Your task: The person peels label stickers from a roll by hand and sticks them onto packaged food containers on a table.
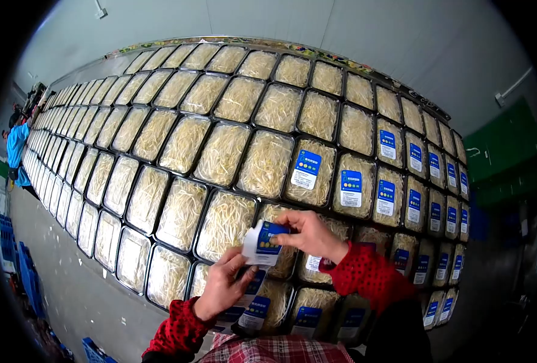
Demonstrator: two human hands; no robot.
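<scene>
Near the middle, my right hand (308, 235) pinches the upper edge of a blue-and-white label (268, 243). My left hand (225, 285) grips the backing strip of labels (253, 287) below it, thumb and fingers closed. The strip hangs down towards my checked clothing. Beneath both hands lie black trays of pale bean sprouts under clear film. An unlabelled tray (227, 225) is just left of the label in my hands. A labelled tray (310, 172) sits above my right hand, with more labelled trays to the right.
Rows of sprout trays (184, 144) stretch to the far left, where a person in blue (18, 144) stands. Blue pallets (30, 279) lie on the grey floor (93, 293) at lower left. A green structure (504, 151) stands at right, a pale wall behind.
</scene>
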